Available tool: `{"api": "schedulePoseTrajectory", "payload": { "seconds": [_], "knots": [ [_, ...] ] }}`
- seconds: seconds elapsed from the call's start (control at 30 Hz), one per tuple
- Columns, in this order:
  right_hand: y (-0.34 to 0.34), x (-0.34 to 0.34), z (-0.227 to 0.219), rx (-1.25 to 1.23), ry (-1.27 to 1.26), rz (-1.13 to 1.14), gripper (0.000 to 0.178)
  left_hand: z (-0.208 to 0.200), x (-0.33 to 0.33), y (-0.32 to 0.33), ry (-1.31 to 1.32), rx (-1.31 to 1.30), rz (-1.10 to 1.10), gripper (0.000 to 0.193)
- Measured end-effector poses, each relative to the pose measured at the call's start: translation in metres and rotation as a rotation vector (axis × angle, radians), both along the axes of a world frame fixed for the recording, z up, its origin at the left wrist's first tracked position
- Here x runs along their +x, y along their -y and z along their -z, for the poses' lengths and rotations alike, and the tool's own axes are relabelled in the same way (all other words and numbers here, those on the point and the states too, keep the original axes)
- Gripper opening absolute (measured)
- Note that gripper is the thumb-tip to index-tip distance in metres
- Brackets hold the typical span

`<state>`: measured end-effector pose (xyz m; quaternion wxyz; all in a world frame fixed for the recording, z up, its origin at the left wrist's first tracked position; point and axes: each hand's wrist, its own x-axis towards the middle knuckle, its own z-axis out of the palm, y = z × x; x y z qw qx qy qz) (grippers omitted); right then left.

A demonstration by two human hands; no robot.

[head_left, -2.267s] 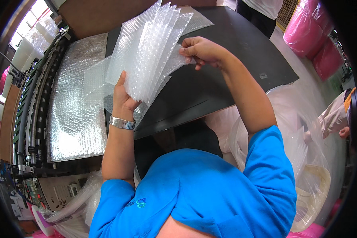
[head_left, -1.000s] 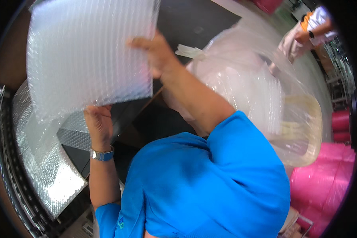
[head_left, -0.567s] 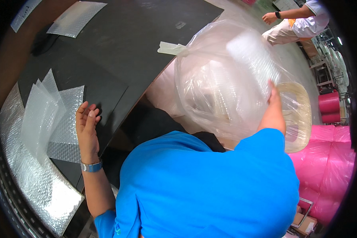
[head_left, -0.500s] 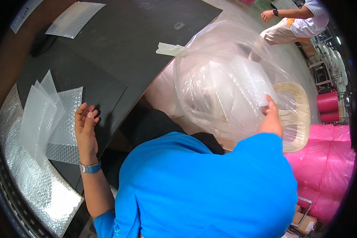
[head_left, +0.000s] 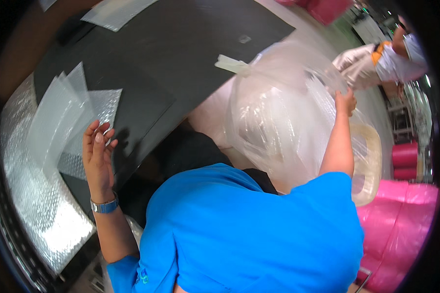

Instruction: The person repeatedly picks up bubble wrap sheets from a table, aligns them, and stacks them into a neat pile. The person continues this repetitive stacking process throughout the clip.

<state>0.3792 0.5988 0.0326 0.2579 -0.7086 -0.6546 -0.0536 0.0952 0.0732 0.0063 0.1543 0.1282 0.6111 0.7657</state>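
At the right, my right hand is closed on the rim of a large clear plastic bag. Whitish bubble-wrap pieces show blurred through the bag's film. A strip of pale tape fixes the bag's left edge to the dark table. My left hand, with a metal-banded watch at the wrist, hovers over the table's near edge, fingers apart and slightly curled, holding nothing. Beside it lie fanned bubble-wrap pouches on top of a shiny bubble-wrap sheet.
Another bubble-wrap piece lies at the table's far left. A beige plastic chair stands behind the bag. Pink wrapped bundles are stacked at the right. A person in light trousers is at the far right.
My right hand has moved up and away to the bag's rim, drawing the film with it. The left hand stays raised, fingers a little more spread. The view has shifted; the other person has moved.
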Motion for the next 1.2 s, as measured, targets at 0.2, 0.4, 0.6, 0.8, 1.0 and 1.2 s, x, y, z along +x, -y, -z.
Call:
{"api": "schedulePoseTrajectory", "payload": {
  "seconds": [0.2,0.4,0.6,0.8,1.0,1.2],
  "knots": [
    [0.032,-0.135,0.031,0.074,-0.128,-1.025,0.034,-0.021,0.000,0.030,-0.173,0.007,-0.195,0.034],
    [0.197,-0.267,0.013,-0.516,-0.508,-1.710,0.030,-0.052,-0.006,0.098,-0.540,-0.139,-0.700,0.028],
    [0.311,-0.353,0.009,-1.236,-0.503,-1.656,0.054,-0.056,-0.049,0.161,-0.599,-0.621,-0.815,0.032],
    [0.330,-0.353,0.036,-0.525,-0.328,-1.784,0.059,-0.031,-0.106,0.162,-0.817,-1.072,-0.671,0.037],
    [0.325,-0.300,0.055,-0.103,0.101,-1.799,0.055,0.009,-0.172,0.124,-0.832,-1.300,-0.606,0.048],
    [0.323,-0.307,0.066,-0.151,0.228,-1.803,0.056,0.045,-0.187,0.095,-0.517,-1.673,-0.468,0.052]
  ]
}}
